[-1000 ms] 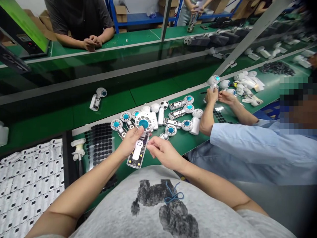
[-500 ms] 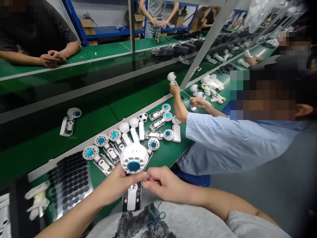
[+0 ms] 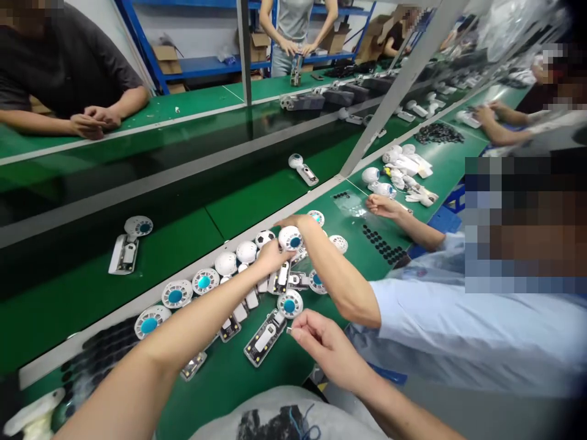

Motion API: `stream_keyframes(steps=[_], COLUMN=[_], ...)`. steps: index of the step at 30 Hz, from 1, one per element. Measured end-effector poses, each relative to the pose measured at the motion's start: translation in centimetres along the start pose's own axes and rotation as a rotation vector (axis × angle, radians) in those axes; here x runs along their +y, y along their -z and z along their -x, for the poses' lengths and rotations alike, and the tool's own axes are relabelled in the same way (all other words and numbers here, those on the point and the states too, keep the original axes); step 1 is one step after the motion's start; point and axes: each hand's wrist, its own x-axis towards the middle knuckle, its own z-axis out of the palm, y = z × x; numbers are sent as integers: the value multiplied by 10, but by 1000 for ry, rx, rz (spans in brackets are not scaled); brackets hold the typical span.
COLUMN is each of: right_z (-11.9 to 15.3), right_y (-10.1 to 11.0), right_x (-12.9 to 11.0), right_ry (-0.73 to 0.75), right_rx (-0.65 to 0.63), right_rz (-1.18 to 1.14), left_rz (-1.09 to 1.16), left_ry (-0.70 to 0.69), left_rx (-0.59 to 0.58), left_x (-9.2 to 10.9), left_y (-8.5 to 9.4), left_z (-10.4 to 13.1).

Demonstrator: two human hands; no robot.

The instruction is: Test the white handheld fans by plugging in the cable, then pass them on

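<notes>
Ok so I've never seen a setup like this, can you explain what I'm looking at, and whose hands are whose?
There's no machine arm here: a person is working with bare hands. The picture comes from a camera on that person's head, looking forward and down. Their left hand holds a white round-headed gadget. Their right hand seems to pinch a tiny pale piece, too small to make out. On the green table lie similar gadgets, several with blue centres and one patterned like a football. The blue-sleeved arm reaching in from the picture's right belongs to a co-worker.
</notes>
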Motion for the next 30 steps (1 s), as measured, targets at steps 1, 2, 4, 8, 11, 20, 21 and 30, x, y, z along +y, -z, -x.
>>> stream_keyframes(steps=[1, 2, 4, 8, 11, 20, 21, 30], right_z=[-2, -3, -8, -20, -31, -44, -43, -42], right_y=[1, 1, 3, 7, 9, 1, -2, -58], right_x=[1, 2, 7, 21, 31, 18, 13, -41], right_ry=[-15, -32, -66, -130, -171, -173, -153, 174], right_rx=[-3, -5, -4, -15, -53, -86, -76, -158], right_rz=[-3, -3, 1, -2, -20, -15, -2, 129], left_rz=[-25, -52, -89, -121, -245, -83, -69, 696], left_ry=[13, 15, -1, -163, -15, 575, 553, 352], left_rx=[7, 14, 29, 224, 680, 833, 837, 564], left_x=[-1, -1, -2, -17, -59, -184, -182, -70], left_y=[-4, -7, -4, 52, 135, 239, 237, 149], left_z=[-5, -7, -6, -6, -8, 12, 15, 143])
